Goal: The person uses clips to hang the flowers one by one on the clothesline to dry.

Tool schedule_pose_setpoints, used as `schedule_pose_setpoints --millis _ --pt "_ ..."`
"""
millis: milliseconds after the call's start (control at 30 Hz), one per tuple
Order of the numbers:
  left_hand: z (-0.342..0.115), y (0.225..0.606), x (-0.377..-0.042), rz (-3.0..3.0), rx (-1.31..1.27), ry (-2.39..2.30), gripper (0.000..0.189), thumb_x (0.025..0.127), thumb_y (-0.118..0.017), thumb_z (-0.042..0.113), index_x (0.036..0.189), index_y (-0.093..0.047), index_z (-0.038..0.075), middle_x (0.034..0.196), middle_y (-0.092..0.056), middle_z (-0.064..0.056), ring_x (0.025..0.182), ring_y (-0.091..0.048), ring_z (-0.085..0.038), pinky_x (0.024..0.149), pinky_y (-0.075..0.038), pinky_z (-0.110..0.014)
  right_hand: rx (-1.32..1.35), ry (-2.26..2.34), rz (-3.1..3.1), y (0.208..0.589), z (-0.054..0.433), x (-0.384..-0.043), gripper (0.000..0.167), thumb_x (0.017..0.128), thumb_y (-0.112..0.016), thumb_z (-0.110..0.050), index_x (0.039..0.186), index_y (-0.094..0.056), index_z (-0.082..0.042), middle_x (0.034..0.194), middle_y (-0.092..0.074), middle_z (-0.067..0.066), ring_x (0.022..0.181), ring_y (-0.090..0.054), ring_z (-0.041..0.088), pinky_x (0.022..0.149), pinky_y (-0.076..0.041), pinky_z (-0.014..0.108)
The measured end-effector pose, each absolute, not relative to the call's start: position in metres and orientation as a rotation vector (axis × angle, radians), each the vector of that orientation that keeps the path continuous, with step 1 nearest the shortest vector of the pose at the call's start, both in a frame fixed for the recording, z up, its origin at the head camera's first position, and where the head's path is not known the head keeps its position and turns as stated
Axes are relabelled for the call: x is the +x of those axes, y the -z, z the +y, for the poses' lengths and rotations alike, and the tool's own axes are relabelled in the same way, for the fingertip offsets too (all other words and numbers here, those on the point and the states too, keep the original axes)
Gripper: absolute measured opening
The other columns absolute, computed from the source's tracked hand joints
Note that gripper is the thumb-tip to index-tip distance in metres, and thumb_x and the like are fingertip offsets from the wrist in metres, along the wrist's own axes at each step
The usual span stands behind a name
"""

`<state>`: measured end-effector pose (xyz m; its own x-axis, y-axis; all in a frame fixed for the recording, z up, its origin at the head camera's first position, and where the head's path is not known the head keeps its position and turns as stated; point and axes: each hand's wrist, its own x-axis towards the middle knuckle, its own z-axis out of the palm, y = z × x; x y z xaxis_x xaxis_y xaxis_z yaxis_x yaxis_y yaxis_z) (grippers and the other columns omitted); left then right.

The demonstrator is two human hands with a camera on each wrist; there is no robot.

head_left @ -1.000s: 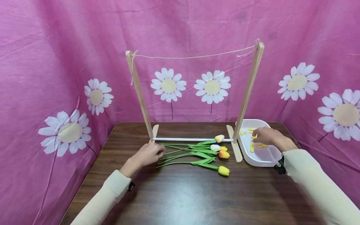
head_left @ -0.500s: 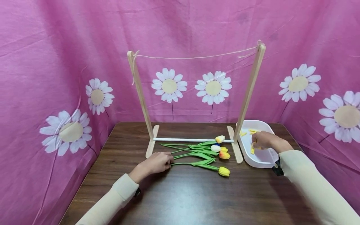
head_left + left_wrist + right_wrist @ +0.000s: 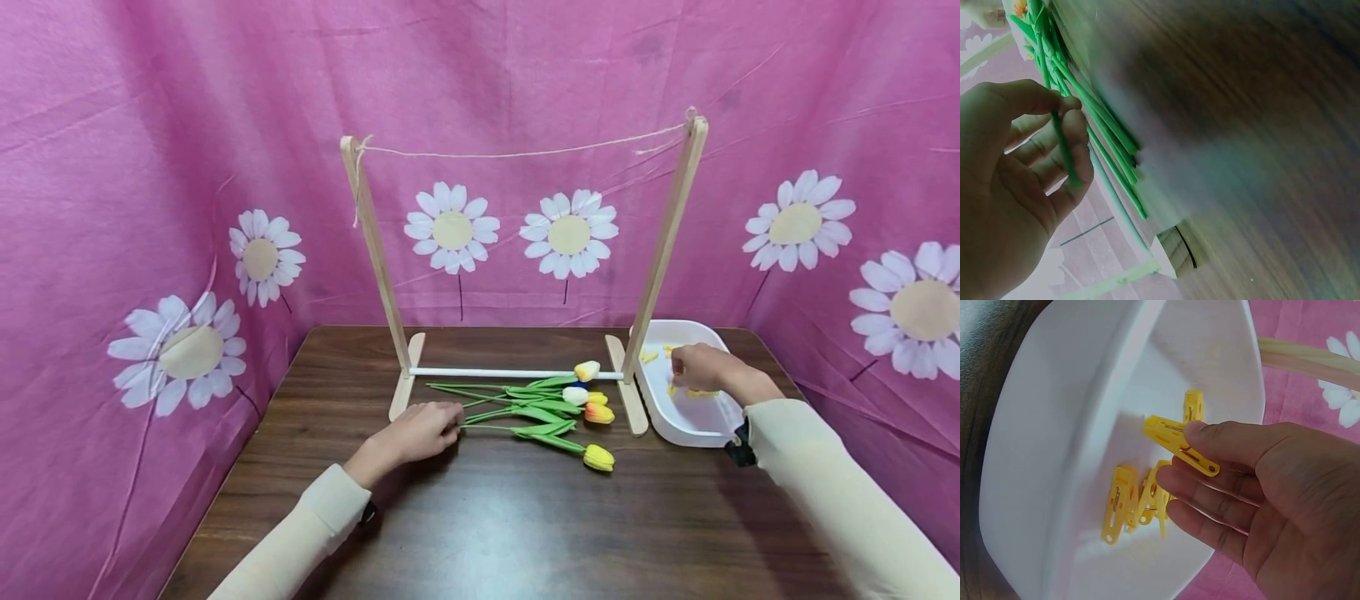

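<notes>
My left hand (image 3: 420, 431) pinches the green stem (image 3: 1063, 147) of an artificial tulip between thumb and fingers. That tulip's yellow bloom (image 3: 598, 457) lies to the right on the table. Other tulips (image 3: 597, 413) in white, yellow and orange-red lie just behind it, their stems pointing left. Inside the white tray (image 3: 675, 435), my right hand (image 3: 708, 369) holds a yellow clothespin (image 3: 1169, 436) between thumb and index finger. More yellow clothespins (image 3: 1119, 503) lie on the tray's bottom, below the held one in the right wrist view.
A wooden frame stands behind the tulips, with a left post (image 3: 375, 258), a right post (image 3: 666, 250) and a white bar (image 3: 487, 372) low across. Twine (image 3: 517, 154) is strung between the post tops. A pink curtain (image 3: 510, 75) with printed daisies surrounds the brown table (image 3: 480, 525).
My left hand has moved right and taken the front tulip's stem, its end slightly shifted back. The right hand has stayed over the tray, moving only a little.
</notes>
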<state>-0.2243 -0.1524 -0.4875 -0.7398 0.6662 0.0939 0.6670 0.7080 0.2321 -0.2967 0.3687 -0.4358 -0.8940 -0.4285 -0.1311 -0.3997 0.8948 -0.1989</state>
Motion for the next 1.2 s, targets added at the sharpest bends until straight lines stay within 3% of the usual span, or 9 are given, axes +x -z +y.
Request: schedule_pose_setpoints --millis 233,400,600,800,967,1100,1200 --pt "-0.155 0.483 -0.226 -2.868 -1.059 0.546 0.006 0.099 -0.07 0.012 0.105 -0.071 0.011 0.096 -0.073 0.004 0.084 -0.067 -0.01 0.072 -0.059 -0.032 -0.654 0.31 2.98 0.429 0.366 -0.299 0.026 0.078 -0.083 -0.006 0.092 -0.062 -0.001 0.08 -0.066 0.008 0.073 -0.06 0.022 0.069 -0.052 0.041" --pt "-0.157 0.48 -0.229 -2.815 -1.03 0.674 0.011 0.096 -0.068 0.006 0.107 -0.071 0.005 0.102 -0.073 -0.003 0.096 -0.071 -0.017 0.084 -0.062 -0.037 -0.786 0.328 3.034 0.423 0.364 -0.303 0.025 0.072 -0.083 0.001 0.091 -0.066 -0.001 0.083 -0.071 0.007 0.077 -0.066 0.023 0.073 -0.056 0.045" --pt "-0.157 0.474 -0.231 -2.761 -0.906 0.701 0.005 0.096 -0.073 0.018 0.101 -0.073 0.016 0.094 -0.076 0.004 0.083 -0.07 -0.009 0.074 -0.06 -0.031 -0.708 0.345 3.029 0.414 0.361 -0.303 0.026 0.079 -0.084 -0.006 0.099 -0.069 -0.002 0.087 -0.074 0.006 0.082 -0.069 0.024 0.075 -0.057 0.049" --pt "-0.154 0.466 -0.231 -2.668 -0.763 1.257 0.005 0.096 -0.079 0.019 0.098 -0.077 0.014 0.089 -0.076 0.002 0.073 -0.058 -0.004 0.066 -0.051 -0.022 -0.599 0.382 3.023 0.408 0.358 -0.301 0.031 0.082 -0.086 -0.012 0.104 -0.068 0.002 0.093 -0.072 0.012 0.085 -0.067 0.026 0.078 -0.057 0.053" --pt "-0.15 0.453 -0.229 -2.547 -0.524 1.695 0.007 0.094 -0.083 0.02 0.099 -0.081 0.015 0.099 -0.08 0.0 0.081 -0.067 -0.007 0.075 -0.056 -0.026 -0.527 0.421 3.009 0.404 0.357 -0.301 0.031 0.082 -0.083 -0.011 0.101 -0.063 0.004 0.092 -0.071 0.015 0.08 -0.065 0.025 0.07 -0.056 0.045" --pt "-0.147 0.445 -0.229 -2.425 -0.371 1.956 0.016 0.094 -0.084 0.021 0.101 -0.082 0.007 0.084 -0.077 0.003 0.071 -0.07 -0.012 0.067 -0.059 -0.026 -0.497 0.522 2.999 0.398 0.357 -0.3 0.033 0.081 -0.079 -0.006 0.104 -0.058 0.004 0.091 -0.072 0.016 0.076 -0.066 0.022 0.066 -0.054 0.037" --pt "-0.143 0.44 -0.231 -2.282 -0.358 2.081 0.021 0.095 -0.082 0.017 0.105 -0.079 -0.001 0.07 -0.071 0.003 0.061 -0.063 -0.011 0.056 -0.054 -0.022 -0.499 0.615 3.006 0.393 0.356 -0.298 0.032 0.084 -0.079 -0.005 0.107 -0.059 0.004 0.092 -0.073 0.014 0.074 -0.067 0.017 0.064 -0.053 0.031"
